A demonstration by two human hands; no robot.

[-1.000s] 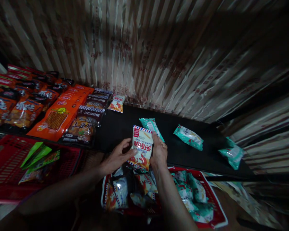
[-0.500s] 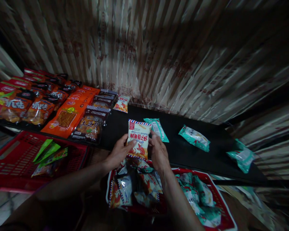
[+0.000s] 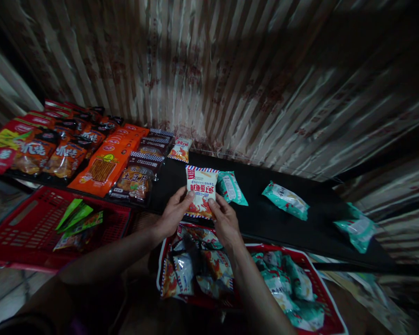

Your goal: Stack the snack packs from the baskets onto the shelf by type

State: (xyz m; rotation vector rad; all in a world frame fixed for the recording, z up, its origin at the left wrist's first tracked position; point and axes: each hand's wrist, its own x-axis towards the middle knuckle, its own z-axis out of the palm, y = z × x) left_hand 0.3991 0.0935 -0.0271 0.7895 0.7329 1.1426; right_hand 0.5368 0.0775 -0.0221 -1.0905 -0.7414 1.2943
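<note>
Between my two hands is a snack bag (image 3: 201, 188) with a striped edge, red lettering and a shrimp picture, its front turned towards me. My left hand (image 3: 174, 210) grips its left side, thumb on the front. On the lower right side my right hand (image 3: 225, 218) pinches it, thumb also on the front. A matching snack bag (image 3: 181, 149) lies at the back of the black shelf (image 3: 254, 221). Just right of the held bag rests a teal snack bag (image 3: 232, 188). Below my hands, a red basket (image 3: 326, 298) holds more shrimp bags and teal bags.
Rows of brown potato-chip bags (image 3: 134, 179), orange stick-snack bags (image 3: 103, 170) and black-and-orange bags (image 3: 65, 158) fill the shelf's left. Two more teal bags (image 3: 286, 199) lie to the right. A second red basket (image 3: 17, 232) holds several green packets. A pleated curtain (image 3: 209, 74) hangs behind.
The held bag has moved slightly up and away from me, towards the shelf. My right hand has closed onto its lower right side, with the thumb now on the front. The view has shifted slightly.
</note>
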